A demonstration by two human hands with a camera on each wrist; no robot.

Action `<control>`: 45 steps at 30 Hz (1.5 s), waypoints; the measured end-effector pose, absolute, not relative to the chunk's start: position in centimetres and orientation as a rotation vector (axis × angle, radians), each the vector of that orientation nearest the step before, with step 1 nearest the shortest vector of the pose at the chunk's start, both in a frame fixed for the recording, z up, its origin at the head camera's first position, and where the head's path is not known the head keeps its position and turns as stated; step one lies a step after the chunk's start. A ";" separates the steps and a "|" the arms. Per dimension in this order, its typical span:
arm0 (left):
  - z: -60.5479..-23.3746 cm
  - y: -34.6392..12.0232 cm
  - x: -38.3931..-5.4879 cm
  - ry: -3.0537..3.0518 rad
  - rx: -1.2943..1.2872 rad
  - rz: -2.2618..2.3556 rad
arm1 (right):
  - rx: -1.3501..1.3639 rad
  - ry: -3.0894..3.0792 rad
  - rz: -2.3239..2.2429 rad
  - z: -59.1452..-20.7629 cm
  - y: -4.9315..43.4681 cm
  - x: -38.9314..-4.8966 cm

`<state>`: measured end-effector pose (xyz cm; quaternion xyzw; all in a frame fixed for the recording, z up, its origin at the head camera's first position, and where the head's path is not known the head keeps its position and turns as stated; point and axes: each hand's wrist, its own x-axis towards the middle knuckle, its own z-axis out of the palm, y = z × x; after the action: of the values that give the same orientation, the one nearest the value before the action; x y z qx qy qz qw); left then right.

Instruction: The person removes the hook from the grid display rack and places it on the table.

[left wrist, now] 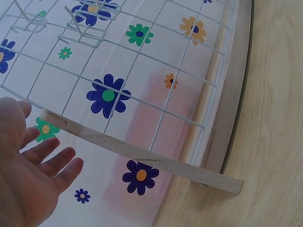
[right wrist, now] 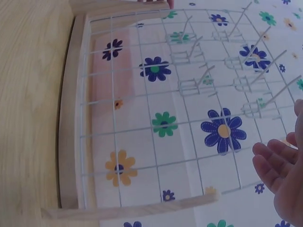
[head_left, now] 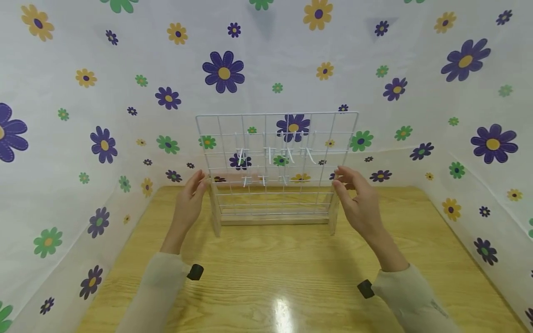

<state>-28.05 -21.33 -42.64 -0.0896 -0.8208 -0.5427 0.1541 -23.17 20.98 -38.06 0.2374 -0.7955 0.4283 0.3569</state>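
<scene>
Wire rack (head_left: 275, 180) stands upright on the wooden table (head_left: 258, 268), set toward the table's back edge. Edges: a strip of table runs behind the rack, then the flowered sheet (head_left: 266, 51) rises; more table lies to the rack's left and right, with the sheet walling both sides. Biggest open room is in front of the rack, a broad stretch of tabletop.

Rack is wider than tall, long axis level and running left to right across the person's view; its front faces the person. Upper hooks (head_left: 290, 155), four, and lower hooks (head_left: 263, 180), three, jut from that front toward the person. Bottom bar (head_left: 275, 221) follows the long axis between left post (head_left: 214, 210) and right post (head_left: 333, 210).

Left hand (head_left: 188, 201) is just outside the rack's left post, fingers relaxed and spread, grasping nothing. Right hand (head_left: 362, 203) is just outside the rack's right post, fingers loosely bent, grasping nothing. Whether any fingertip brushes the rack, cannot tell. Pale sleeves (head_left: 156, 286) come in from the rack's front.
</scene>
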 end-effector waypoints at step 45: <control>-42.8 -21.4 -29.9 -2.373 -0.348 -1.846 | 0.609 -1.877 1.075 -34.3 15.6 -25.5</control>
<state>-29.85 -21.39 -42.77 -0.1149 -0.7828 -0.6088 0.0574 -25.48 15.61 -34.32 0.2442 -0.7533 0.4314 0.4323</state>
